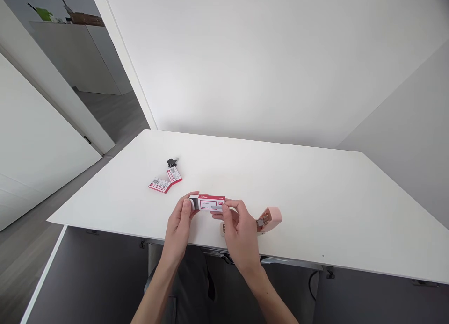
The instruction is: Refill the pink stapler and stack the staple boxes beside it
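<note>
Both hands hold a small red-and-white staple box [210, 204] above the front part of the white table. My left hand [180, 222] is closed around its left end, where a dark and silvery inner part shows past the printed sleeve. At the right end, my right hand [241, 230] grips the box between thumb and fingers. A pink stapler [274, 218], its top raised, lies on the table behind my right hand, which hides its middle. To the left are two more red-and-white boxes [159, 185], one touching the other, beside a small black object [171, 162] of unclear kind.
The white table [301, 188] meets a white wall [238, 71] at the back. Its front edge runs just below my hands, with dark cabinet panels [108, 272] underneath. Through a doorway at the upper left stands a low cabinet [77, 57] with items on top.
</note>
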Action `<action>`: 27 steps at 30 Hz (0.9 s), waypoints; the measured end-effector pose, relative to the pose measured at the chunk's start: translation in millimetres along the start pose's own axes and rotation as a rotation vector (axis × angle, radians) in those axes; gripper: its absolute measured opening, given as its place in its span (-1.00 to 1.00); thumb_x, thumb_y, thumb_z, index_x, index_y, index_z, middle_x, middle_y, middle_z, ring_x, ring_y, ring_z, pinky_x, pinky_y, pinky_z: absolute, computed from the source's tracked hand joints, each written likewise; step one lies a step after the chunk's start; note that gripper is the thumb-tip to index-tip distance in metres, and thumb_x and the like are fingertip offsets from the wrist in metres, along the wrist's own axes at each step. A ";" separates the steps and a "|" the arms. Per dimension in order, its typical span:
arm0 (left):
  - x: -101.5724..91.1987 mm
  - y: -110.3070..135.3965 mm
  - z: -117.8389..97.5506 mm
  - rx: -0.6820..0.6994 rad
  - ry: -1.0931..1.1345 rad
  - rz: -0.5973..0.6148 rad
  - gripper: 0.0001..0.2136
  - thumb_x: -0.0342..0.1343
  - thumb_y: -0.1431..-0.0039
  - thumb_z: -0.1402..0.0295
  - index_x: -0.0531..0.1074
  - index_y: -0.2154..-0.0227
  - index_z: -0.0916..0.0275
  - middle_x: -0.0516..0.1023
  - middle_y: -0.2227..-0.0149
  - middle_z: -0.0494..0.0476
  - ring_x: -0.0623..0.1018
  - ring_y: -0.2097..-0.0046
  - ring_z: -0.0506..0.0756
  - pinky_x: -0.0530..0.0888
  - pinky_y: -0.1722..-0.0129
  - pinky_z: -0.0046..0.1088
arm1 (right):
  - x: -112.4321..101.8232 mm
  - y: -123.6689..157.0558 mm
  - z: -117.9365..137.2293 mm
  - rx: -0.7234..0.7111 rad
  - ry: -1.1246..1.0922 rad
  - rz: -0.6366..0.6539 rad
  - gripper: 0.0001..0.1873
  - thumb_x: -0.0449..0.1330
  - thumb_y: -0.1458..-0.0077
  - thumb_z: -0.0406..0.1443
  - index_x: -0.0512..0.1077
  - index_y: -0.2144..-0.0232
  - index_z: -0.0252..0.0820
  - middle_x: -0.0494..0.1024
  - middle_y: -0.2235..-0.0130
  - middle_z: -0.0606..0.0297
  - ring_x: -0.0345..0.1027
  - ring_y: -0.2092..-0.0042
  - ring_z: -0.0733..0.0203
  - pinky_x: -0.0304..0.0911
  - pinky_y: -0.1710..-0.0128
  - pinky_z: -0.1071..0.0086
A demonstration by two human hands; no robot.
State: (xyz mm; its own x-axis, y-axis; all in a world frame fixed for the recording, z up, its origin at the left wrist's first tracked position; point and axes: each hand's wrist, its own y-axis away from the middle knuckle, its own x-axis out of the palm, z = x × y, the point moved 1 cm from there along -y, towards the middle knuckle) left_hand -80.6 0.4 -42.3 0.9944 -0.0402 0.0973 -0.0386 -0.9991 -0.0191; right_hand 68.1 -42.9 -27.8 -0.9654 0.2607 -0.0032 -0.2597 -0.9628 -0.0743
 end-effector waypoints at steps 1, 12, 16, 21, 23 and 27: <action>-1.4 -3.0 0.2 -0.005 -0.001 0.010 -0.48 0.01 -0.42 -0.09 0.44 -0.16 0.23 0.61 -0.13 0.26 0.58 -0.17 0.21 0.46 -0.27 -0.17 | 0.7 -1.3 0.2 -0.055 0.036 -0.009 -0.68 0.06 -0.46 -0.01 0.42 0.14 -0.10 0.66 -0.02 0.10 0.65 0.09 0.07 0.51 0.06 0.18; -10.8 -19.0 -6.4 0.043 -0.243 0.088 -0.54 0.01 -0.43 -0.03 0.50 -0.14 0.17 0.56 -0.23 0.23 0.60 -0.16 0.22 0.41 -0.32 -0.13 | -10.0 -13.5 -12.3 -0.360 0.281 0.037 -0.76 0.02 -0.49 -0.24 0.47 0.18 -0.05 0.61 -0.09 0.12 0.53 -0.06 0.10 0.46 -0.06 0.15; -11.1 -17.6 -6.8 0.103 -0.347 0.086 -0.57 -0.04 -0.45 0.02 0.53 -0.14 0.11 0.57 -0.23 0.16 0.49 -0.29 0.23 0.32 -0.38 -0.11 | -12.0 -13.8 -14.9 -0.410 0.328 0.030 -0.74 -0.01 -0.50 -0.26 0.47 0.19 -0.05 0.59 -0.10 0.11 0.52 -0.10 0.09 0.46 -0.06 0.14; -9.4 -16.0 -4.2 0.130 -0.433 0.106 -0.61 -0.05 -0.46 0.10 0.55 -0.12 0.09 0.57 -0.22 0.12 0.47 -0.31 0.23 0.32 -0.37 -0.11 | -6.0 -16.3 -4.1 -0.431 0.333 0.033 -0.73 -0.01 -0.49 -0.29 0.50 0.14 -0.03 0.59 -0.11 0.14 0.52 -0.11 0.10 0.46 -0.07 0.17; -9.4 -15.5 -2.4 0.129 -0.436 0.117 -0.62 -0.04 -0.45 0.12 0.54 -0.13 0.09 0.57 -0.22 0.12 0.49 -0.29 0.22 0.36 -0.34 -0.14 | -3.4 -19.3 0.7 -0.426 0.331 0.032 -0.73 -0.01 -0.49 -0.30 0.50 0.13 -0.04 0.59 -0.09 0.14 0.53 -0.09 0.11 0.47 -0.06 0.19; -10.0 -14.5 0.5 0.128 -0.400 0.163 -0.62 -0.01 -0.45 0.14 0.49 -0.18 0.10 0.57 -0.21 0.15 0.53 -0.25 0.21 0.42 -0.30 -0.17 | -0.4 -23.9 5.8 -0.440 0.334 0.027 -0.72 -0.01 -0.49 -0.31 0.51 0.11 -0.04 0.61 -0.06 0.14 0.52 -0.12 0.11 0.48 -0.06 0.20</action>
State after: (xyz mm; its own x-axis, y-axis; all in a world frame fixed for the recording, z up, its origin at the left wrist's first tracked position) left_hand -90.0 15.3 -43.6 0.9370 -0.1628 -0.3092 -0.2105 -0.9693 -0.1275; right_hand 74.6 -20.4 -20.2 -0.8933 0.3141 -0.3216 -0.1323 -0.8674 -0.4797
